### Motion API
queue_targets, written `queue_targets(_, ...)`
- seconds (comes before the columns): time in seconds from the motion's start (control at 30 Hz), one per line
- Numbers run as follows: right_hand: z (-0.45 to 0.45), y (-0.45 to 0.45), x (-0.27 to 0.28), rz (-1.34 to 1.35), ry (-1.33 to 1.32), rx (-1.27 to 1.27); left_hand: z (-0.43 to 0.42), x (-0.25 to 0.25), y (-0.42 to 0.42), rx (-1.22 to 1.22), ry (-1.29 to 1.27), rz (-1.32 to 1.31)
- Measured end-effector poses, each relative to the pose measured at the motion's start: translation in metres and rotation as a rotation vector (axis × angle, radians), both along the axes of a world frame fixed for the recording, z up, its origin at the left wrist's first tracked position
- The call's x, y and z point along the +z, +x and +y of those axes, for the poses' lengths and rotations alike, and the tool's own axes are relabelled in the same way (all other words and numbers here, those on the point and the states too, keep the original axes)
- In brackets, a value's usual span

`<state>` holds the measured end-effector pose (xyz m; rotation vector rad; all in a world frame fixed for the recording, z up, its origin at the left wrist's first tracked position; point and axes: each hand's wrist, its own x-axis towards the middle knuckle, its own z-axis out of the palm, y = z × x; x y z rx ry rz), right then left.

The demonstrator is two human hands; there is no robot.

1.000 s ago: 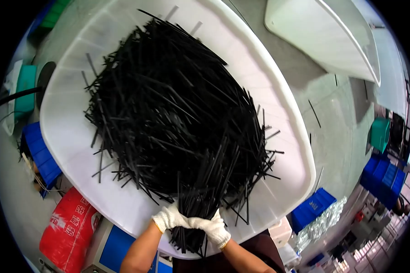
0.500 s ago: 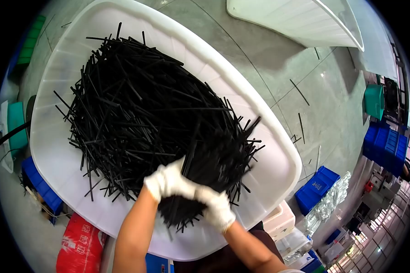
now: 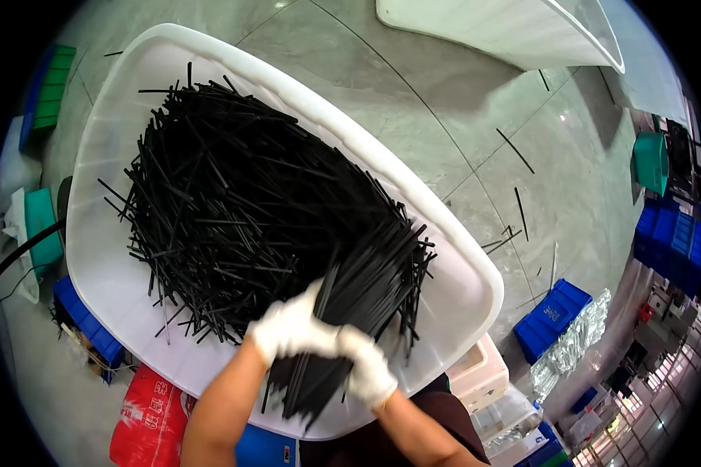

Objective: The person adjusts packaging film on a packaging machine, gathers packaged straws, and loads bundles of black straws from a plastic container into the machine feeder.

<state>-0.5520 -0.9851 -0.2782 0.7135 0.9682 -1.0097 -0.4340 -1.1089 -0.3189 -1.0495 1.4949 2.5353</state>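
Note:
A large white tub (image 3: 475, 289) holds a big heap of thin black sticks (image 3: 210, 194). Near the tub's lower rim, my left hand (image 3: 294, 325) and my right hand (image 3: 364, 366), both in white gloves, are wrapped round a thick bundle of black sticks (image 3: 370, 284). The bundle slants from upper right to lower left, and its lower ends stick out below the gloves, blurred. Both hands are closed and nearly touch each other. Most fingers are hidden behind the bundle.
Another white tub (image 3: 483, 27) stands at the top right. Loose black sticks (image 3: 520, 212) lie on the grey floor. A blue crate (image 3: 551, 319) and silvery film (image 3: 575, 342) are at the lower right, a red sack (image 3: 152, 420) at the lower left, with a white box (image 3: 479, 377) beside the tub.
Both hands have lifted the bundle up from the tub's lower rim, spread it and tilted it to the right. The camera view has shifted, showing more floor at the top.

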Motion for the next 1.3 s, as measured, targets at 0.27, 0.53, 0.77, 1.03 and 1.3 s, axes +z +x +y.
queue_targets(0.27, -0.018, -0.013, -0.037, 0.22, 0.034, 0.22, -0.004, -0.03, -0.001, 0.094, -0.038, -0.203)
queue_targets(0.53, 0.109, 0.073, 0.012, 0.083, -0.193, 0.613, 0.18, 0.021, 0.121, 0.101, 0.435, -0.197)
queue_targets(0.77, 0.062, 0.033, 0.014, 0.474, -0.244, 0.698, 0.089, 0.064, 0.062, 0.366, 0.275, -0.347)
queue_targets(1.03, -0.046, -0.046, -0.021, 0.378, -0.131, 0.2, -0.014, -0.02, -0.033, 0.359, 0.109, -0.152)
queue_targets(1.3, -0.032, -0.019, 0.123, 0.494, -0.284, 0.587, 0.06, 0.106, 0.025, 0.585, 0.03, 0.13)
